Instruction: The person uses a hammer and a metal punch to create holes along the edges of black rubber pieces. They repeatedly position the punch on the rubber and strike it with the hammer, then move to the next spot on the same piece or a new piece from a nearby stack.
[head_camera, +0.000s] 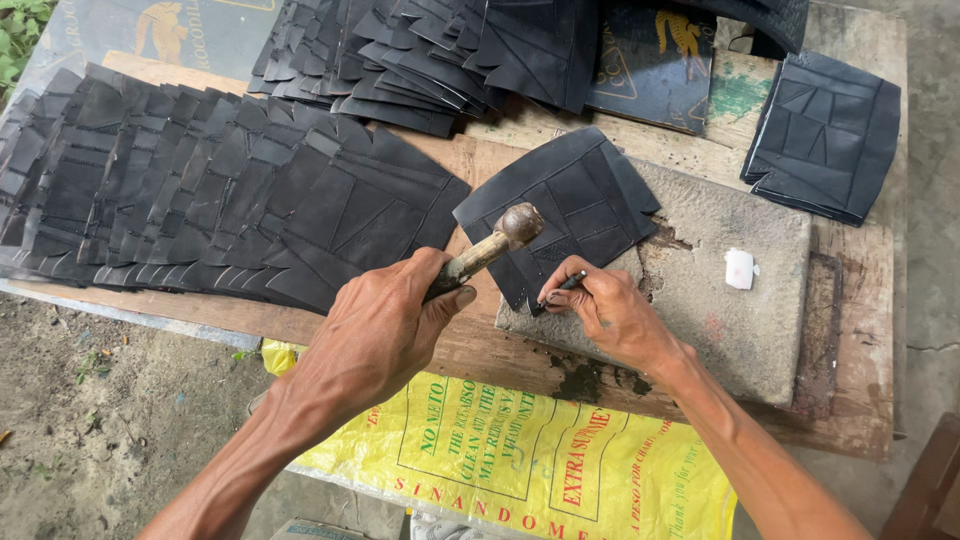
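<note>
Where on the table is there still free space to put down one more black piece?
The stone slab is bare on its right half, around the small white block. Bare wood shows right of the slab, below the small stack. The left side is crowded with overlapping black pieces; the hammer and both hands fill the slab's left corner.

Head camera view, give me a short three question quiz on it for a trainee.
1. True or false: the left hand grips a hammer.
2. What does the right hand pinch: A a thin metal punch, B a brush, C scissors?
3. What lies under the black patchwork sheet being worked?

Key: 1 true. 2 A. 3 A grey stone slab on the wooden table.
</note>
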